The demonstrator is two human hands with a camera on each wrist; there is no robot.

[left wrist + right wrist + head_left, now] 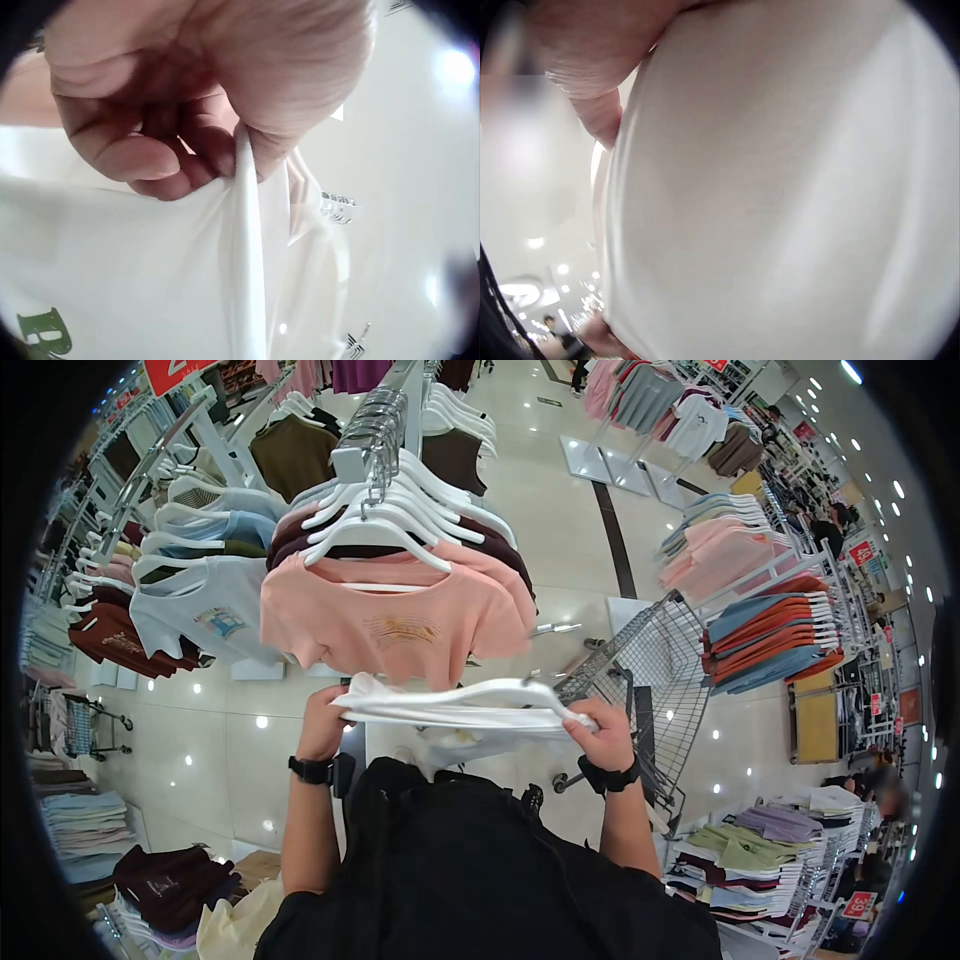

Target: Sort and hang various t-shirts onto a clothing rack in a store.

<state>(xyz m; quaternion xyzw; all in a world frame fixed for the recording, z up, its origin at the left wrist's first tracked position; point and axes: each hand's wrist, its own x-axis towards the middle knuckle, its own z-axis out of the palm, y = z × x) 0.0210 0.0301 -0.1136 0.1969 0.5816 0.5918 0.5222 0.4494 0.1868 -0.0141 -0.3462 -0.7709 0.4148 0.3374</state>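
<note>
A white T-shirt is stretched sideways between my two hands, in front of my body. A white hanger shows along its upper edge. At the left end, my left hand pinches the fabric between thumb and fingers. The left wrist view shows a fold of white cloth in that pinch and a green printed letter lower on the shirt. My right hand grips the other end, thumb on top. White fabric fills most of the right wrist view, hiding those fingers.
Straight ahead, a rack holds pink T-shirts on white hangers, with a light blue T-shirt to its left. A wire shopping cart stands at my right. Folded clothes lie low at left; another garment rack is farther right.
</note>
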